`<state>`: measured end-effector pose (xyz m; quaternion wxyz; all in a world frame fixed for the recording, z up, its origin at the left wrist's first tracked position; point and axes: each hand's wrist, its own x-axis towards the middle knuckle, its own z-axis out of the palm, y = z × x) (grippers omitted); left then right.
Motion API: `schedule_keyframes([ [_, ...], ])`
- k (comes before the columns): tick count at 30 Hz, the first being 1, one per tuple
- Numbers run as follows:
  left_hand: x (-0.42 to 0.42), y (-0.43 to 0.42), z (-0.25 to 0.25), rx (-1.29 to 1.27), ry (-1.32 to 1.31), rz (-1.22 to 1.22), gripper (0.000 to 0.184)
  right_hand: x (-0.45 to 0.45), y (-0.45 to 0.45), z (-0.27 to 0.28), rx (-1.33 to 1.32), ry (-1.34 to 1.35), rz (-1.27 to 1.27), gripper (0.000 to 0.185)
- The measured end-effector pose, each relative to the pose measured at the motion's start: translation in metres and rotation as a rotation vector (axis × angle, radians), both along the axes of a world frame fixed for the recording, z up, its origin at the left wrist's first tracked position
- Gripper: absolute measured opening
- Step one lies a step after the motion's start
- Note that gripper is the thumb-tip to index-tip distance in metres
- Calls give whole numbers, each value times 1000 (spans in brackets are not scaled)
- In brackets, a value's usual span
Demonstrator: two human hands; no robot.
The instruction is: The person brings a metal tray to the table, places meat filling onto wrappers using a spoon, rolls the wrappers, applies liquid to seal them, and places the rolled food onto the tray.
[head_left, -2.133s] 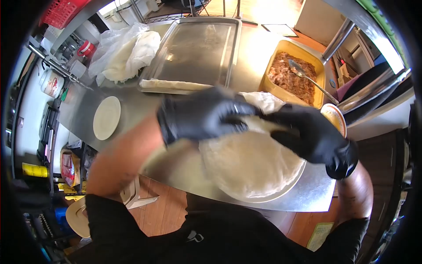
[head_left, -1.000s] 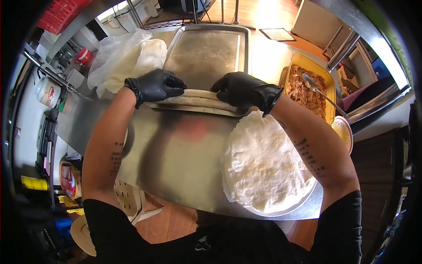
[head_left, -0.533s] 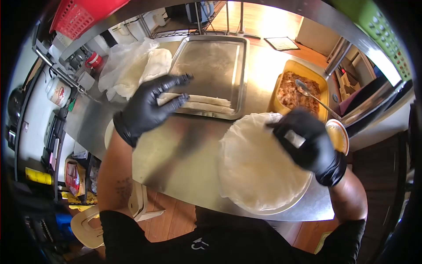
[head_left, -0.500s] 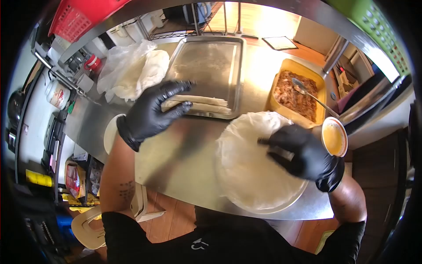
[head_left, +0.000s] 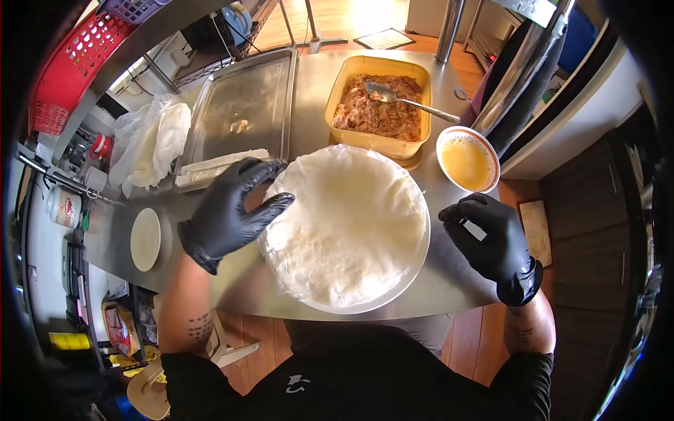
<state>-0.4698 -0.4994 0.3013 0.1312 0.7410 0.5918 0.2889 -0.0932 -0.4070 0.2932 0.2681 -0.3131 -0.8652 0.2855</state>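
Observation:
A round plate (head_left: 421,263) piled with thin white wrapper sheets (head_left: 344,224) lies in front of me. My left hand (head_left: 235,210), in a black glove, is open at the left edge of the sheets, thumb and fingers apart. To the right of the plate, below a bowl of yellow liquid (head_left: 465,163), is my gloved right hand (head_left: 489,242). Its thumb and fingertips are closed in a pinch with nothing visible in them. Pale rolls (head_left: 217,167) lie along the near end of a metal tray (head_left: 242,105), just beyond my left hand.
Behind the plate stands a yellow tub (head_left: 337,105) of reddish filling (head_left: 382,112) with a spoon (head_left: 414,104) in it. A white bundle in plastic (head_left: 154,140) lies left of the tray. A small white plate (head_left: 145,240) sits further left. Metal posts (head_left: 449,31) rise at the back.
My view has turned to the right. My left hand has gone from the rolls to the left side of the wrapper sheets. My right hand has moved off the sheets toward the bowl.

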Motion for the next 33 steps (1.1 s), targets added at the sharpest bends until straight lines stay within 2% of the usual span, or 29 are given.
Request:
schedule_keyframes([
  [2,12,-12,-4,43,189,80,43,0,-2,-5,109,-74,4,22],
  [5,27,-36,-6,60,117,157,40,0,-6,-11,112,-108,63,25],
  [6,39,-48,0,-24,68,120,44,-1,-7,-14,87,-116,68,25],
  [8,50,-58,-5,-14,12,-172,46,-7,-3,-19,93,-49,234,25],
  [9,57,-61,-11,-78,-38,-201,46,-10,-3,-21,89,-95,292,26],
  [13,66,-62,-23,-84,30,-222,43,-33,-14,-28,95,-114,500,34],
  [22,70,-59,-29,-75,148,-254,29,-53,-27,-33,189,-108,554,40],
  [24,69,-60,-33,-28,162,-236,18,-56,-30,-35,189,-98,545,40],
  [28,69,-59,-32,-78,121,-200,21,-65,-40,-31,216,-106,505,39],
  [33,65,-61,-29,-49,-41,-176,31,-72,-47,-36,285,-78,465,27],
])
